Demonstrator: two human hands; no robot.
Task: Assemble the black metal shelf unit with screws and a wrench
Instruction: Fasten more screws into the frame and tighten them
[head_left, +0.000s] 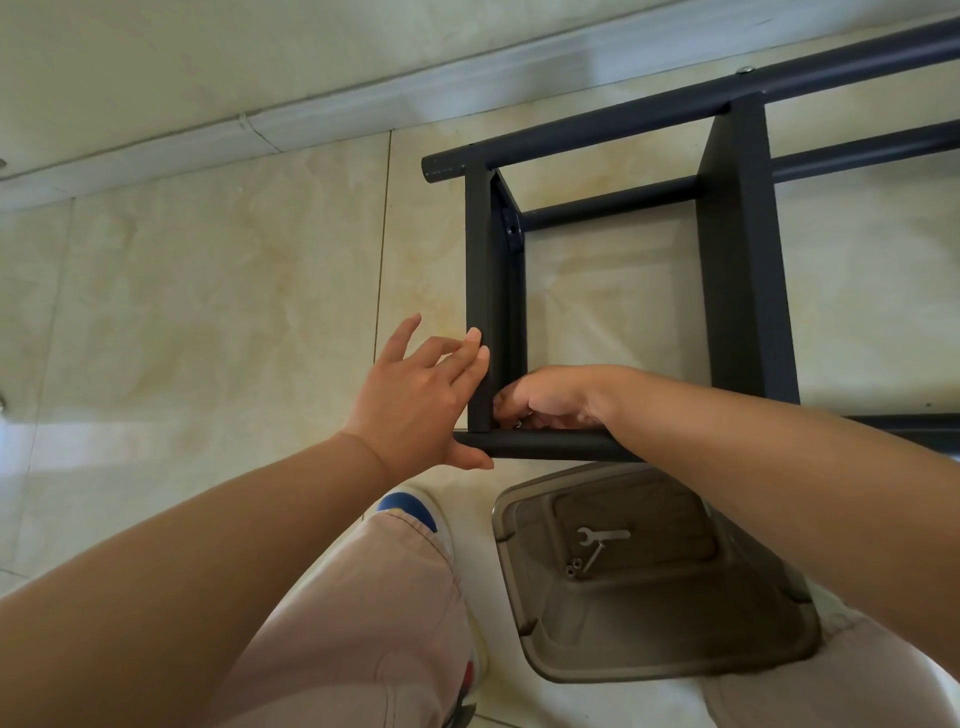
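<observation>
- On glossy cream floor tiles (208, 291), the black metal shelf unit (737, 260) lies on its side, round tubes joined by flat matte panels.
- Left hand (421, 395): fingers spread and straight, fingertips against the flat end panel (480, 291), thumb under the near round tube (545, 446).
- Right hand (550, 397): fingers curled at the panel's inner corner, pinching a small shiny screw (518, 424), mostly hidden.
- Below, a smoky translucent plastic bin (524, 525) holds a flat silver wrench (602, 535) and loose screws (573, 567).
</observation>
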